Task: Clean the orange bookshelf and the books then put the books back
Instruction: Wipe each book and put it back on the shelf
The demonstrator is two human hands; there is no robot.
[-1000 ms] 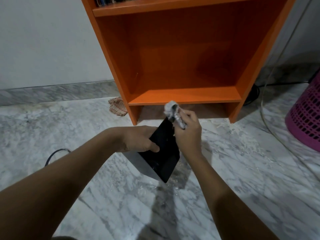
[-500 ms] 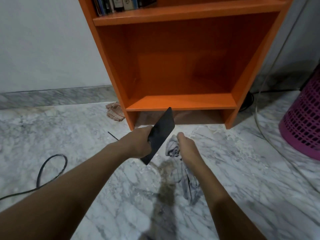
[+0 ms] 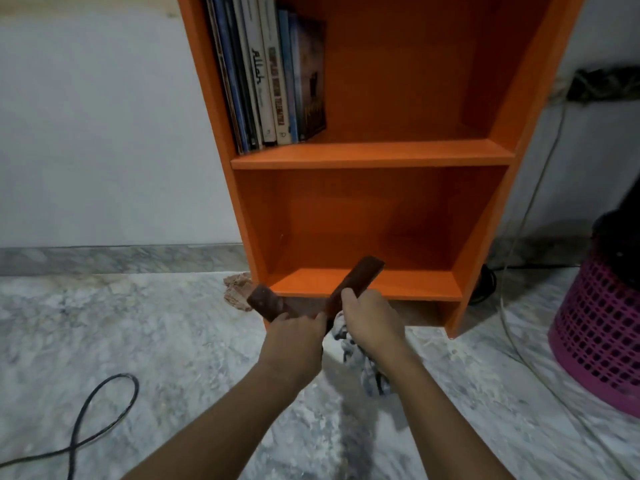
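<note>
The dark book (image 3: 313, 299) sits open in a V between your two hands, in front of the bottom shelf of the orange bookshelf (image 3: 374, 157). Your left hand (image 3: 294, 341) has its grip closed around the left cover, and your right hand (image 3: 372, 320) pinches the right cover while the patterned cloth (image 3: 363, 368) hangs below that grip. You look to be mid-way through the book-cleaning step. Next, I'd judge, you'll need to close the book and lift it well above your grip to the upper shelf, just right of the upright books (image 3: 273, 74) standing there.
</note>
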